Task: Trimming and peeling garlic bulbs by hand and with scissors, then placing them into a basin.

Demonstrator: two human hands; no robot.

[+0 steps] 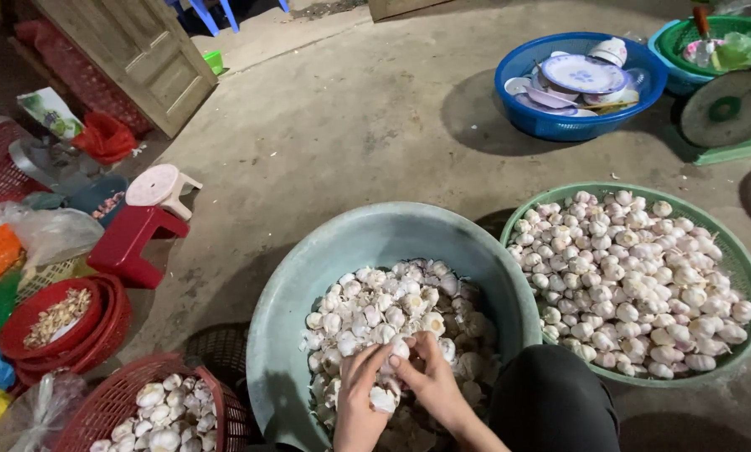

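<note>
Both hands are working over the basin (308, 276), so skins are falling inside: left hand (360, 393) and right hand (432, 383) are pinching one garlic bulb (390, 362) between fingertips

We see hard light from near the camera whitening the garlic in the grey basin (325, 251); beyond it, corners darken, basins cast left shadows, and edges bend slightly.
</note>
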